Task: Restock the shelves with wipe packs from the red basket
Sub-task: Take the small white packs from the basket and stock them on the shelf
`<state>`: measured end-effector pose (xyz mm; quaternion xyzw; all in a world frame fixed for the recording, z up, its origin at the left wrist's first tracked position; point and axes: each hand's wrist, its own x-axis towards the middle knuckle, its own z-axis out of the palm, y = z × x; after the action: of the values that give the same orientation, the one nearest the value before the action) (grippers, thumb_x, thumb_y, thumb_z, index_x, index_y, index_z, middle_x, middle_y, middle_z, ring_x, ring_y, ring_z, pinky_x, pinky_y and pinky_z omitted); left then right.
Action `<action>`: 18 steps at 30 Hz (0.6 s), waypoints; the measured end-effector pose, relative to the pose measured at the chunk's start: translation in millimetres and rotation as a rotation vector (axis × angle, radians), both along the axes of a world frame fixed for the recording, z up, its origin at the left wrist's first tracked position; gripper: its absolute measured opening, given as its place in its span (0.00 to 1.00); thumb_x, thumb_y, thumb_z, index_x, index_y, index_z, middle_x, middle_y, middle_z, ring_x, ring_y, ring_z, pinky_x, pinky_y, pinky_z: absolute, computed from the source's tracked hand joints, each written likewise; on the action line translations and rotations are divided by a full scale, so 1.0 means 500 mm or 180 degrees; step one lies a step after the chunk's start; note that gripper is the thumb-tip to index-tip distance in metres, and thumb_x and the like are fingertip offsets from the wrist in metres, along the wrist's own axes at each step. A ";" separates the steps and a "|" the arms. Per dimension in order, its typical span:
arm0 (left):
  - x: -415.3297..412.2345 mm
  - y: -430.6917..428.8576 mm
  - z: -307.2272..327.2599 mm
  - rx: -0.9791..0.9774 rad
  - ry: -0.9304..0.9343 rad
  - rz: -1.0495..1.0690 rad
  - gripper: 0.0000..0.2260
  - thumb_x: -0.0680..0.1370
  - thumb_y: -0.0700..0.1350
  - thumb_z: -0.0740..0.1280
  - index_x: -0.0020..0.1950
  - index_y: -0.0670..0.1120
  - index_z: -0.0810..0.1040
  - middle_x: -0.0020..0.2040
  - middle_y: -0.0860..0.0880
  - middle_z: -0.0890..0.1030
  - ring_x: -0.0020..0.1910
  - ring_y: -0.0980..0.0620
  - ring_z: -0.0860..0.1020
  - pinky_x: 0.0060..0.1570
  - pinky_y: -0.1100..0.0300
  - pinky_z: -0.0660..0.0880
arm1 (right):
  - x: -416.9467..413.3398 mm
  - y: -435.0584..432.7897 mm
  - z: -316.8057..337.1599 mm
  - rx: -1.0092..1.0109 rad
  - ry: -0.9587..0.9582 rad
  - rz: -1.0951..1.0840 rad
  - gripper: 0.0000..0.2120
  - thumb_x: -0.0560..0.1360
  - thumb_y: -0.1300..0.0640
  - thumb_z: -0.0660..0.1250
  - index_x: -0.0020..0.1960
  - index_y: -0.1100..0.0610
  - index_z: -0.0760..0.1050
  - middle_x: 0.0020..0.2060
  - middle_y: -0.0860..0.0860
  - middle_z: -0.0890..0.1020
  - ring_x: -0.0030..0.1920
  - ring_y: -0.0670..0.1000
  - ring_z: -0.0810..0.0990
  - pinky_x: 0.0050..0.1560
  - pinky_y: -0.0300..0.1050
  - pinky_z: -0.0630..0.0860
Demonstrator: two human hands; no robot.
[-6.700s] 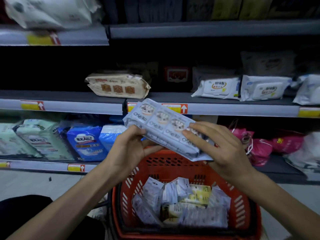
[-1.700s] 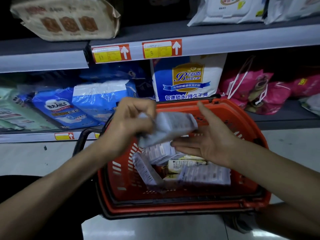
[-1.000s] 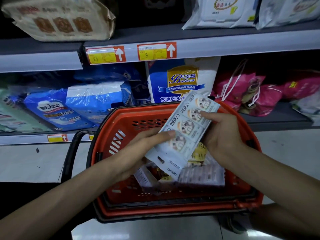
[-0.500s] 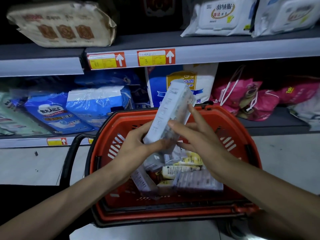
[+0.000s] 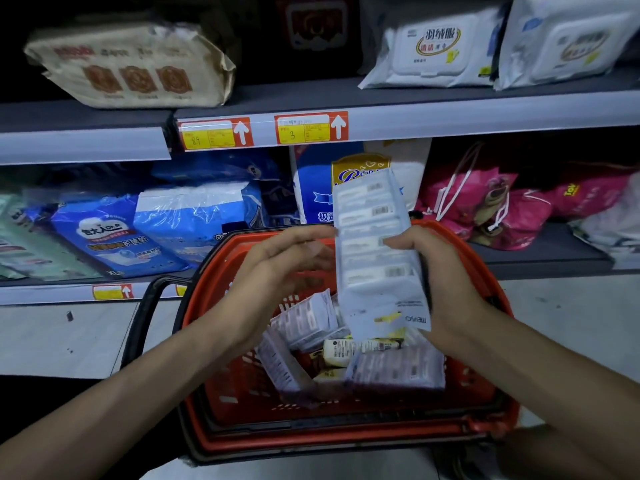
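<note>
A long pale-blue multipack of wipes (image 5: 372, 237) stands upright above the red basket (image 5: 346, 434), its barcode side toward me. My right hand (image 5: 440, 271) grips it at the right edge, thumb across its front. My left hand (image 5: 277, 268) is beside its left edge with fingers stretched out, fingertips at the pack; whether they touch it I cannot tell. Inside the basket lie several more wipe packs (image 5: 398, 368) and a yellow-and-white pack (image 5: 349, 348).
The grey middle shelf (image 5: 415, 112) carries a beige pack (image 5: 138, 64) on the left and white lidded wipe packs (image 5: 436, 53) on the right, with a bare gap between. The lower shelf holds blue packs (image 5: 194, 220) and pink bags (image 5: 485, 202). The basket's black handle (image 5: 142, 313) sticks out left.
The pack has turned from slanted to upright, barcode side facing me. My right hand has taken it by the right edge, and my left hand has loosened from under it to beside it.
</note>
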<state>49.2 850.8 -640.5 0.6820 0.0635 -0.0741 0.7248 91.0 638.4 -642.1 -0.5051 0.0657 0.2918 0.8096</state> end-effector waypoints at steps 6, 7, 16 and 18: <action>-0.007 0.001 0.027 0.0633 -0.0455 0.0023 0.14 0.84 0.45 0.67 0.69 0.53 0.80 0.56 0.45 0.85 0.56 0.46 0.84 0.65 0.41 0.78 | 0.006 0.003 0.035 -0.0055 -0.0329 -0.0029 0.18 0.79 0.55 0.62 0.69 0.53 0.77 0.58 0.57 0.86 0.55 0.60 0.86 0.53 0.59 0.84; -0.011 -0.001 0.031 0.0822 -0.0600 -0.0017 0.15 0.83 0.46 0.67 0.70 0.55 0.79 0.55 0.48 0.85 0.55 0.48 0.85 0.63 0.44 0.79 | 0.006 0.007 0.041 -0.0123 -0.0489 -0.0086 0.19 0.80 0.56 0.64 0.70 0.52 0.76 0.60 0.57 0.85 0.57 0.62 0.85 0.57 0.63 0.82; -0.038 -0.026 0.087 0.0714 -0.0899 -0.0177 0.31 0.79 0.54 0.70 0.81 0.58 0.65 0.62 0.52 0.83 0.59 0.50 0.84 0.58 0.51 0.82 | -0.044 0.055 0.132 -0.0669 -0.2273 -0.0169 0.23 0.83 0.57 0.64 0.77 0.52 0.68 0.65 0.48 0.82 0.62 0.49 0.83 0.57 0.43 0.82; -0.041 -0.024 0.110 0.0536 -0.0914 -0.0056 0.30 0.80 0.52 0.70 0.81 0.57 0.65 0.62 0.49 0.83 0.60 0.50 0.84 0.60 0.49 0.82 | -0.057 0.059 0.154 -0.0636 -0.2535 -0.0045 0.25 0.84 0.58 0.60 0.80 0.51 0.63 0.71 0.44 0.77 0.67 0.43 0.78 0.60 0.36 0.78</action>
<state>28.9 838.7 -585.3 0.7445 -0.0407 0.0234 0.6660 62.5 668.0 -564.9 -0.6542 -0.2213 0.0600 0.7207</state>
